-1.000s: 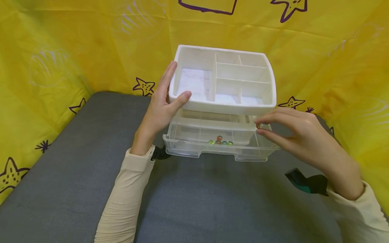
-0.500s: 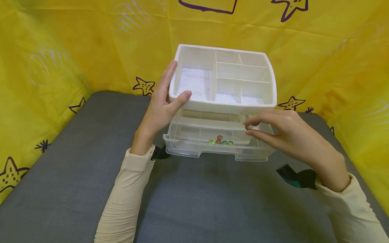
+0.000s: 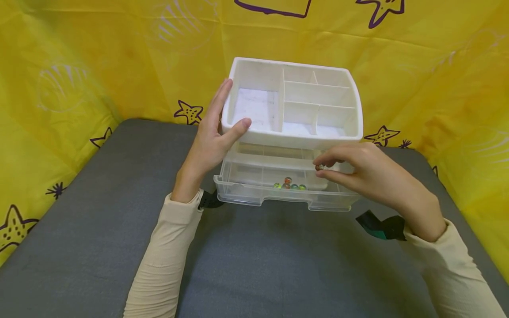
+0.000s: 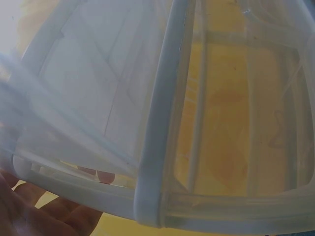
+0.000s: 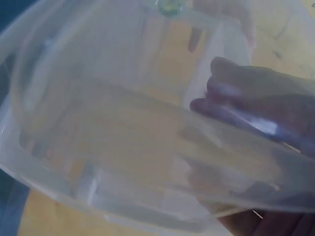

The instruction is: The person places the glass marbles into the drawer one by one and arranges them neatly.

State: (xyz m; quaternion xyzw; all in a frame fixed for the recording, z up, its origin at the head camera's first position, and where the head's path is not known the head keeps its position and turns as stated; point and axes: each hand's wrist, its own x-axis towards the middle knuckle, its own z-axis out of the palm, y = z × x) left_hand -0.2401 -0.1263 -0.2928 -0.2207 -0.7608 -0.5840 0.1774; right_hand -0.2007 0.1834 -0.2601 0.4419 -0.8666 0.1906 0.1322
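In the head view, my left hand (image 3: 208, 141) grips the left side of a white desktop organizer (image 3: 294, 140), its thumb over the top rim. Below the compartmented top, a clear plastic drawer (image 3: 242, 196) stands pulled out towards me. Several glass marbles (image 3: 286, 186) lie inside, near the drawer's front. My right hand (image 3: 370, 176) pinches an orange-brown marble (image 3: 319, 167) between thumb and fingertips, over the drawer's right part. In the right wrist view, the right hand (image 5: 266, 98) shows partly through the clear plastic, with a green marble (image 5: 170, 7) at the top edge.
The organizer is above a grey tabletop (image 3: 254, 265). Yellow cloth (image 3: 139, 57) with starfish and fish drawings hangs behind and at both sides. The top tray has several divided compartments (image 3: 318, 95). Dark straps with cameras sit at both wrists.
My right hand has moved left with the pinched marble, from the drawer's right edge to further over its inside. The left hand, organizer and marbles in the drawer stay put.
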